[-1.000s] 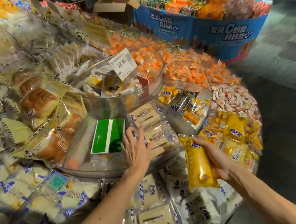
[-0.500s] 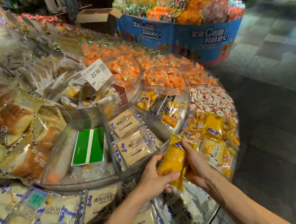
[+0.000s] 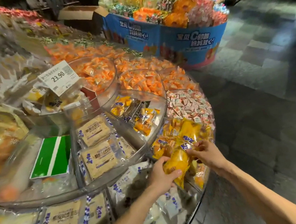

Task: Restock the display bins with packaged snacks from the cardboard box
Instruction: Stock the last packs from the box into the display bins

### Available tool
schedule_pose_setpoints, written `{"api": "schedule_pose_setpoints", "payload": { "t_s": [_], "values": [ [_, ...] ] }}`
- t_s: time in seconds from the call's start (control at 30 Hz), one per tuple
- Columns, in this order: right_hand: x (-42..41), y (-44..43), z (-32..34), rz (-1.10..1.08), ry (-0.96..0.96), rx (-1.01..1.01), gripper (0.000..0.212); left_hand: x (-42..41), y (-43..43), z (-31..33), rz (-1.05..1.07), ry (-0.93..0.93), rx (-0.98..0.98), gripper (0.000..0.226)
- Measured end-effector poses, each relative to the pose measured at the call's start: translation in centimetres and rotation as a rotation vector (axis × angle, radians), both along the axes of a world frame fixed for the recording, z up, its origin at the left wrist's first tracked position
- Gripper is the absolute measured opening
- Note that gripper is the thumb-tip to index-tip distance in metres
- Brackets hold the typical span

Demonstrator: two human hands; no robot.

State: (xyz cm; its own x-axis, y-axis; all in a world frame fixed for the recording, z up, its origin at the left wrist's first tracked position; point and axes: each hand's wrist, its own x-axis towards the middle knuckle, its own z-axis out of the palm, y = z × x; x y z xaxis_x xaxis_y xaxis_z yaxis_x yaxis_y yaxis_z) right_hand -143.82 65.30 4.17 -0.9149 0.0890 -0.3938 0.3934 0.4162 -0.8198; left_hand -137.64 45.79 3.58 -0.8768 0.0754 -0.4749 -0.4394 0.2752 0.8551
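Warm overhead store light falls brightly on the snack display around the price tag [image 3: 58, 77], whose figures read sharply. Left of the tag, packets smear into streaked motion blur. Just right of it, a clear bin wall [image 3: 107, 96] carries pale glare. Well to the right of the tag, the tiled floor [image 3: 257, 116] lies dim and soft. Below and right of the tag, a yellow packet [image 3: 178, 164] gripped by the left hand [image 3: 161, 176] and right hand [image 3: 207, 153] glows saturated and slightly soft. Wide-angle distortion bends the edges, and the corners are darkest.
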Motion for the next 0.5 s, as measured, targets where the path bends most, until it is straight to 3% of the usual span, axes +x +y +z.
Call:
{"api": "schedule_pose_setpoints", "payload": {
  "t_s": [0.17, 0.3, 0.5],
  "values": [
    [-5.7, 2.8, -1.1, 0.237, 0.093, 0.189, 0.034, -3.7, 3.3, -1.4, 0.100, 0.028, -0.120, 0.051],
    [-7.5, 4.0, -3.2, 0.499, 0.182, 0.429, 0.032, -3.8, 5.1, -2.0, 0.096, 0.097, -0.414, 0.058],
    [-8.2, 4.2, -3.8, 0.646, 0.224, 0.488, 0.042, -2.6, 6.2, -2.5, -0.098, 0.101, -0.852, 0.064]
  ]
}}
